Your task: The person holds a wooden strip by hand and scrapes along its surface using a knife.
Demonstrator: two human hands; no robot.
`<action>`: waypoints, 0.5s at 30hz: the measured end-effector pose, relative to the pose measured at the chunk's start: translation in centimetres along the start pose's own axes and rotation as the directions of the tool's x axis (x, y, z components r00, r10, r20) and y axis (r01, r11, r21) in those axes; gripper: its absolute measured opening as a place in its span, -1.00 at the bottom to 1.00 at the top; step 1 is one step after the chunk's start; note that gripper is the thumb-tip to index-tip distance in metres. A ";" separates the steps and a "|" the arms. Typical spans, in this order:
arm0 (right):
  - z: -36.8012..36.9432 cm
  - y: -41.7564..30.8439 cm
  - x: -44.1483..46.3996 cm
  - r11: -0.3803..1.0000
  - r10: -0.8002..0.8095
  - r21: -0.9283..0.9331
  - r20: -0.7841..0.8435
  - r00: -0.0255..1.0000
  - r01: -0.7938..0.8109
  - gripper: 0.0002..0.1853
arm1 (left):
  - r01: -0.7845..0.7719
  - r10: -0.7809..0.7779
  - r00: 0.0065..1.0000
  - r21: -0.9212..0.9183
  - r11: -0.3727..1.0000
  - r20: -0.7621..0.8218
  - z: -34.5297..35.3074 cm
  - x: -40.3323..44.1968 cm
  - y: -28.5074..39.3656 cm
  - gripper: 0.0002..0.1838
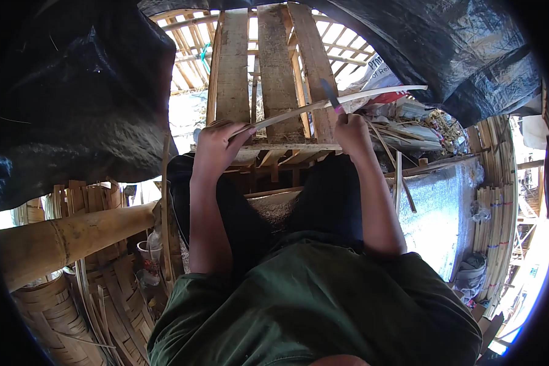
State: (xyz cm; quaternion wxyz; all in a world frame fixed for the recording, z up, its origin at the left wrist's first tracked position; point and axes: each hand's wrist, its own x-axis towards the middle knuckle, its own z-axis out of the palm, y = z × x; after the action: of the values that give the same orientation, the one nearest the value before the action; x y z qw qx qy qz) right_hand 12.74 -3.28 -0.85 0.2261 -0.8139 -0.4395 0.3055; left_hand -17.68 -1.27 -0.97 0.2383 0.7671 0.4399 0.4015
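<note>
My left hand (219,143) is closed round the near end of a long, thin bamboo strip (287,116). The strip slants up to the right and its pale far part bends a little. In my right hand (351,133) is a knife (330,93), held by its pinkish handle with the dark blade pointing up and left. The blade crosses the strip or lies right beside it; whether they touch I cannot tell. Both hands are above the near edge of a bench of wooden planks (274,67).
Black plastic sheeting (104,91) hangs at the left, with more sheeting (463,55) at the upper right. A thick bamboo pole (79,235) juts in from the left. Woven bamboo (52,311) stands at the lower left. Bundled bamboo strips (494,232) line the right side.
</note>
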 end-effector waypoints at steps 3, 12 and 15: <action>0.6 -4.5 -4.2 0.996 0.091 0.008 -0.039 0.995 -0.091 -0.56 | -0.015 0.015 1.000 0.031 0.999 0.004 0.8 0.0 -0.1 -0.83; 0.1 -5.1 -3.7 0.978 0.115 0.172 0.051 0.992 -0.122 -0.60 | -0.035 0.031 0.998 0.065 0.997 0.061 1.2 -0.1 0.5 -0.83; 5.3 -3.1 -4.8 0.981 -0.193 -0.027 -0.063 0.979 0.192 -0.55 | -0.098 0.090 0.993 0.104 0.990 0.072 1.5 -0.1 0.3 -0.82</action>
State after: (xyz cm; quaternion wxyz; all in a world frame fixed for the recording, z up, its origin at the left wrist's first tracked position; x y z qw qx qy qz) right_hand 5.22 -5.23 -1.22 0.2603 -0.7795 -0.5117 0.2506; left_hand -16.32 -1.51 -1.59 0.1923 0.8117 0.4159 0.3622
